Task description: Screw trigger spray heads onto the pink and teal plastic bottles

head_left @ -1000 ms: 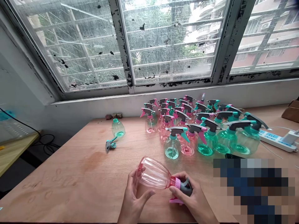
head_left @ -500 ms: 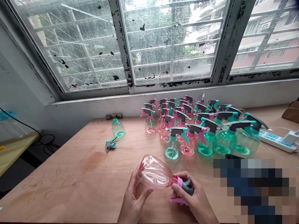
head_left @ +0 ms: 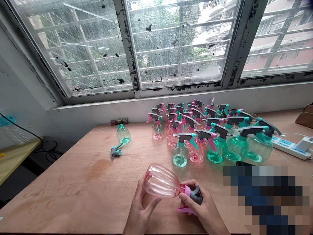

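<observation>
A clear pink spray bottle point(head_left: 162, 181) lies on its side between my hands, just above the table, its base to the left. My left hand point(head_left: 144, 202) cups the base end, fingers behind it and the thumb below. My right hand point(head_left: 199, 204) is closed round the neck, where a pink collar joins the grey sprayer head point(head_left: 196, 195). The pink trigger point(head_left: 187, 210) points down beneath my right fingers. Farther off on the left stands a green bottle point(head_left: 124, 134) without a head. In front of it lies a grey and teal sprayer head point(head_left: 115, 152).
Several assembled pink and green spray bottles point(head_left: 179, 156) stand in rows at the back right. A white power strip point(head_left: 290, 147) with plugs lies beyond them. Small dark blocks point(head_left: 119, 121) sit by the wall. A blurred patch point(head_left: 269, 199) covers the lower right.
The pink bottle has turned slightly about its long axis, so its ribs and reflections look different. Both hands keep nearly the same places.
</observation>
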A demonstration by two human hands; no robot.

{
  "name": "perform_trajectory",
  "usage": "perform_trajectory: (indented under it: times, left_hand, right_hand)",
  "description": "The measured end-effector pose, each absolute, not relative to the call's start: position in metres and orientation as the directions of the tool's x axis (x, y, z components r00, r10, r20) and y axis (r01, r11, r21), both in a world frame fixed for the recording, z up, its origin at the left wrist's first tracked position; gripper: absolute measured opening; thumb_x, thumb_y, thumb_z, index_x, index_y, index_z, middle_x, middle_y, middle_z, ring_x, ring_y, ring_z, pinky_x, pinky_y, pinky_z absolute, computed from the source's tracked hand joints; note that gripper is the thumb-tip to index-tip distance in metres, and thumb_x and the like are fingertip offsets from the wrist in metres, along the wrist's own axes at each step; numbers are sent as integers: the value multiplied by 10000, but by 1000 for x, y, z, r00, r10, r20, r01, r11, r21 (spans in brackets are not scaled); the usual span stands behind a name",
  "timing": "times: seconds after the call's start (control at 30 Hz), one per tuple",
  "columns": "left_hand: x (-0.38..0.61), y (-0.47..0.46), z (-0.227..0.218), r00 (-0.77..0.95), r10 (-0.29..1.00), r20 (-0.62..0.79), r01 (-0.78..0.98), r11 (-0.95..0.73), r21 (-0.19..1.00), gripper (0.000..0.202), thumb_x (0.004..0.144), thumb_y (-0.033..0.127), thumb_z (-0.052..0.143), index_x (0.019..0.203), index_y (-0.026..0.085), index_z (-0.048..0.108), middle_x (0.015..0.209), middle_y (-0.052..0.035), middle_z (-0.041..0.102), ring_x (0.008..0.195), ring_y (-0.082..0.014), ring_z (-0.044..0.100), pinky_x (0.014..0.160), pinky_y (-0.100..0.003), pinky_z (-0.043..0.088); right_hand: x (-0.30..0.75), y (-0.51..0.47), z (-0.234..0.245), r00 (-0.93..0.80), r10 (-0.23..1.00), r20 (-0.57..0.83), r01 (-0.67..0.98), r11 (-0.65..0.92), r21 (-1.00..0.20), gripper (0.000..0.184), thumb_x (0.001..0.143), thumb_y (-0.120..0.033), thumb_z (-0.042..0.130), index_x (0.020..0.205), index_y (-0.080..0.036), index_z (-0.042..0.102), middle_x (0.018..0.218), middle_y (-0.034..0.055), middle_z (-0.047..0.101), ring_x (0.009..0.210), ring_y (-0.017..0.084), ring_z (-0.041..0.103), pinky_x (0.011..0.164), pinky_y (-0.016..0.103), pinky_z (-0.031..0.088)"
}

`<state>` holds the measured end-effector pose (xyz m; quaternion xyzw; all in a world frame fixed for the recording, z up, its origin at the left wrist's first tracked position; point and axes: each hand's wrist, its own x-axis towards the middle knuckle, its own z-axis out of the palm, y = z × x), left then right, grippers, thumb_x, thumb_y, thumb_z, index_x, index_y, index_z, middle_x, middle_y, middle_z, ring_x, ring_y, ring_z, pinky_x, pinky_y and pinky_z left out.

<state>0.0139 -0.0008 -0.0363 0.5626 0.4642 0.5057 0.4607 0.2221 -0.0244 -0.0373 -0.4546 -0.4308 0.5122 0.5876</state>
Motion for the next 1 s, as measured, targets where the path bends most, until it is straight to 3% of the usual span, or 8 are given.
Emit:
perform_trajectory:
  times: [0.2, 0.37, 0.67, 0.8, 0.9, 1.0]
  left_hand:
    - [16, -3, -33, 41, 989, 143, 100, -146, 984, 744, 752, 357, 809, 1414, 280, 479, 1506, -96, 516, 1423, -345, 426, 1223, -481, 285]
    - [17, -3, -34, 22, 995, 96, 15, -96, 995, 673, 822, 421, 737, 1414, 264, 459, 1483, -109, 533, 1399, -341, 458, 1210, -505, 295]
    - [12, -1, -37, 80, 986, 145, 76, -151, 986, 646, 843, 363, 732, 1427, 319, 459, 1545, -65, 467, 1457, -298, 379, 1222, -435, 296]
    - [14, -3, -35, 60, 988, 139, 60, -143, 988, 696, 792, 370, 779, 1411, 280, 474, 1482, -103, 534, 1421, -335, 430, 1200, -468, 334]
    - [16, -3, -35, 2, 994, 110, 1, -110, 994, 621, 796, 417, 761, 1344, 241, 527, 1389, -129, 613, 1350, -354, 516, 1153, -491, 401]
    - [14, 0, -38, -8, 992, 129, 31, -128, 991, 572, 812, 410, 748, 1323, 245, 551, 1428, -122, 585, 1364, -345, 502, 1177, -496, 360]
  right_hand:
    - [223, -24, -39, 101, 992, 76, -161, 92, -983, 370, 754, -516, 797, 889, -189, 689, 704, -1, 669, 551, 160, 636, 461, 232, 553]
    - [221, -25, -37, 88, 994, 60, -156, 73, -985, 377, 742, -515, 806, 878, -181, 696, 733, 1, 659, 599, 163, 612, 506, 258, 590]
    - [223, -24, -36, 110, 994, 15, -216, 38, -976, 395, 746, -526, 803, 891, -181, 676, 649, -31, 636, 532, 145, 622, 457, 237, 568]
    - [222, -24, -38, 95, 995, 33, -201, 51, -978, 378, 746, -509, 809, 886, -182, 682, 691, -17, 654, 559, 152, 632, 487, 254, 579]
    - [222, -24, -39, 99, 994, 36, -190, 54, -980, 376, 742, -508, 811, 880, -182, 685, 703, -11, 660, 560, 152, 624, 493, 261, 582]
    - [222, -24, -40, 112, 994, 13, -199, 35, -979, 391, 739, -518, 809, 884, -180, 677, 669, -18, 651, 542, 154, 626, 463, 252, 571]
